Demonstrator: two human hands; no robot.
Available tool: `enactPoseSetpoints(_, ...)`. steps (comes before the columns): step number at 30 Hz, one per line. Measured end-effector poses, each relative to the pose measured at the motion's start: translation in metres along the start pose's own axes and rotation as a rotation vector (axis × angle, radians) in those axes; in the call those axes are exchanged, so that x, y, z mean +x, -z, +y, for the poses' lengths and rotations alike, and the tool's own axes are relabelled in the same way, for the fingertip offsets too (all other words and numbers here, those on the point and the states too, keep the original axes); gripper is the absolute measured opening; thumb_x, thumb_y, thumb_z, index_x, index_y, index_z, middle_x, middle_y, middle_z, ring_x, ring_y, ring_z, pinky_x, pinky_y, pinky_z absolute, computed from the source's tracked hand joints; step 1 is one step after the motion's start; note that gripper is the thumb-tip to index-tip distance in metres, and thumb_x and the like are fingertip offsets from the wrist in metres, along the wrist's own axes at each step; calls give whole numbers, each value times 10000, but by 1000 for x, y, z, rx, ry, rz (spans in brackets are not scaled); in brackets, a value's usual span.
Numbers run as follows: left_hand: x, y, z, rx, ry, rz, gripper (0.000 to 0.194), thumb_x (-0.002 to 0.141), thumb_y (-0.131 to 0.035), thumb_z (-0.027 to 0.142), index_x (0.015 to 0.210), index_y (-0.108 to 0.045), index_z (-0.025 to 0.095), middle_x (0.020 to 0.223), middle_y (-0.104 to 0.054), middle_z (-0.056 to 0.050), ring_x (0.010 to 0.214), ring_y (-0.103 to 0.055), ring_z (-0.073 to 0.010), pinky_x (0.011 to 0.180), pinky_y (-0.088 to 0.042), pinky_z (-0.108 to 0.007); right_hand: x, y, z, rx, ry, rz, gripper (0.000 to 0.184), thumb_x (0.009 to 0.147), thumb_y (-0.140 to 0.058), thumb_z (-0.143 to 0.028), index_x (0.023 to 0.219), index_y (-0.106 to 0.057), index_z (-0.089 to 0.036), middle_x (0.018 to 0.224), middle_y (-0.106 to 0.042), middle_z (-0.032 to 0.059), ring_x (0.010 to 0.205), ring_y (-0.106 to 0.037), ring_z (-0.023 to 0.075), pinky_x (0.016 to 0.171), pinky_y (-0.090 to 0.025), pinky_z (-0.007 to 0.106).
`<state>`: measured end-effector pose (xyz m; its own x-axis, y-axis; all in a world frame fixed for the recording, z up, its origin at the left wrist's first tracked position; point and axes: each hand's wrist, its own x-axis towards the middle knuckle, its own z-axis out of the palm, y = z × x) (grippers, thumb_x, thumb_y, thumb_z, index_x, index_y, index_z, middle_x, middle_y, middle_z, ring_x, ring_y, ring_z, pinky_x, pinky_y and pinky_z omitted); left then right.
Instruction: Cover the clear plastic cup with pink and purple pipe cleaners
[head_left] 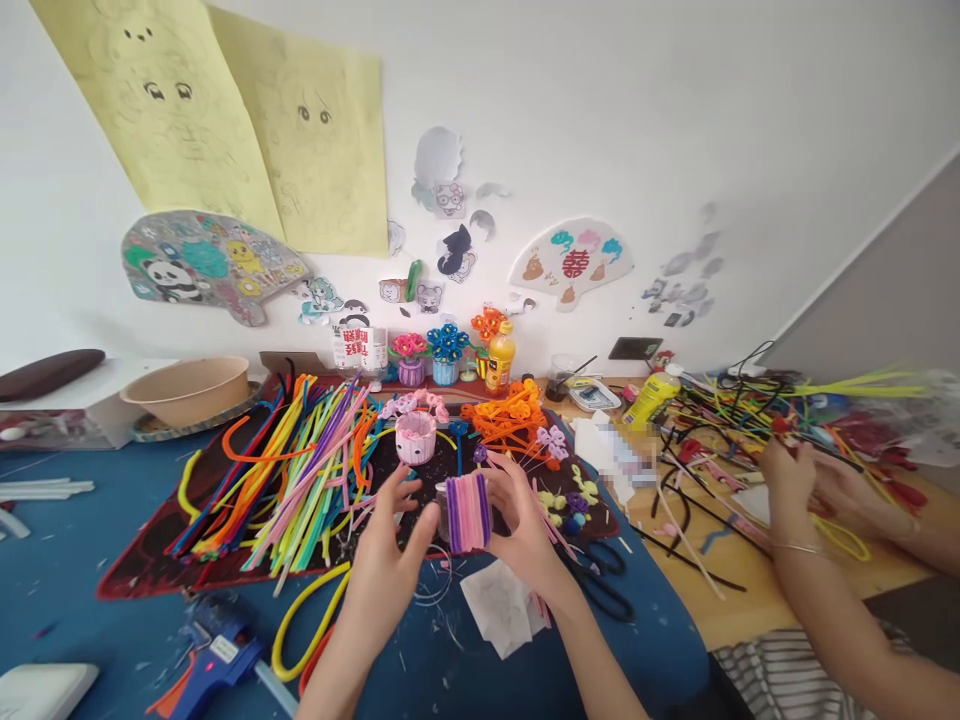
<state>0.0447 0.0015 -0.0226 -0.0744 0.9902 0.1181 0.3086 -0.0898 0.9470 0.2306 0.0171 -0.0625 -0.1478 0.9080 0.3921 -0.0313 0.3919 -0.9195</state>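
Observation:
Both my hands hold a small cup wrapped in purple and pink pipe cleaners [466, 512] above the blue table [90, 560]. My left hand [390, 555] grips its left side with thumb and fingers. My right hand [521, 525] closes on its right side. Just behind it stands a pink-wrapped cup [415, 437] on a dark mat [150, 570]. A big pile of loose coloured pipe cleaners [292, 470] lies to the left of my hands. A white paper scrap [504, 605] lies below my right wrist.
A blue glue gun [217, 652] lies at the front left, a yellow pipe cleaner loop [307, 615] beside it. Black scissors [600, 580] sit right of my hand. Another person's hands [806, 480] work pipe cleaners at the right. A tan bowl [186, 388] stands back left.

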Motion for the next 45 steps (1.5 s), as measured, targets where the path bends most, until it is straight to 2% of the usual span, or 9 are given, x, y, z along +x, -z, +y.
enactPoseSetpoints(4, -8, -14, 2, -13, 4, -179, 733, 783, -629, 527, 1379, -399, 168, 1119, -717, -150, 1009, -680, -294, 818, -530, -435, -3, 1, -5, -106, 60, -31, 707, 836, -735, -184, 1427, -399, -379, 1332, -594, 48, 1088, -641, 208, 997, -512, 381)
enactPoseSetpoints(7, -2, -21, 2, 104, -3, -155, 744, 769, -643, 488, 1389, -386, 168, 1033, -741, -104, 964, -700, -274, 829, -521, -416, -8, 9, -9, -264, 58, -37, 652, 870, -652, -165, 1448, -404, -338, 1413, -548, 72, 1177, -601, 236, 1024, -497, 423)
enactPoseSetpoints(10, 13, -24, -4, 216, -1, -146, 729, 764, -639, 425, 1385, -370, 154, 1109, -733, -122, 1004, -702, -276, 846, -513, -399, -17, 26, -10, -410, 17, 110, 601, 900, -570, -168, 1459, -402, -309, 1463, -497, 88, 1211, -584, 248, 1040, -482, 460)
enactPoseSetpoints(14, 34, -30, -14, 395, -10, -105, 742, 745, -641, 312, 1405, -336, 163, 1249, -696, -160, 1057, -699, -336, 846, -499, -419, -38, 53, -8, -559, -6, 251, 385, 940, -496, -204, 1320, -547, -250, 1288, -623, 107, 1160, -609, 269, 982, -515, 453)
enactPoseSetpoints(19, 42, -39, -18, 603, -61, -58, 740, 721, -664, 243, 1388, -395, 68, 1084, -746, -219, 1013, -715, -389, 810, -504, -414, -65, 62, -9, -713, -89, 266, 304, 939, -472, -187, 1186, -642, -235, 1151, -670, 119, 1048, -647, 285, 873, -557, 431)
enactPoseSetpoints(25, -2, -19, -8, 723, -168, 78, 516, 879, -458, 213, 1375, -483, 72, 1391, -578, -261, 1281, -561, -383, 961, -449, -461, -70, 42, -7, -1039, -207, 243, 152, 895, -578, -191, 980, -700, -223, 942, -707, 111, 898, -651, 321, 730, -535, 419)
enactPoseSetpoints(28, -33, -5, -9, 736, -175, 128, 371, 946, -413, 304, 1229, -626, 194, 1038, -769, -118, 841, -740, -287, 654, -497, -328, -66, 36, -3, -1156, -263, 275, 101, 859, -627, -175, 908, -708, -208, 862, -716, 112, 826, -658, 319, 639, -496, 376)
enactPoseSetpoints(33, -62, 0, -24, 671, -178, 148, 271, 919, -504, 428, 956, -722, 272, 570, -715, -7, 509, -689, -220, 469, -407, -259, -64, 35, 1, -1151, -325, 328, 126, 834, -634, -157, 734, -685, -213, 703, -706, 87, 648, -657, 274, 496, -361, 300)
enactPoseSetpoints(45, -75, -34, -21, 505, -283, -247, 293, 965, -480, 422, 940, -734, 277, 633, -750, -32, 602, -732, -214, 519, -445, -232, -76, 52, 3, -952, -360, 435, 288, 961, -484, -366, 874, -700, -197, 615, -697, 51, 558, -660, 232, 506, -390, 285)
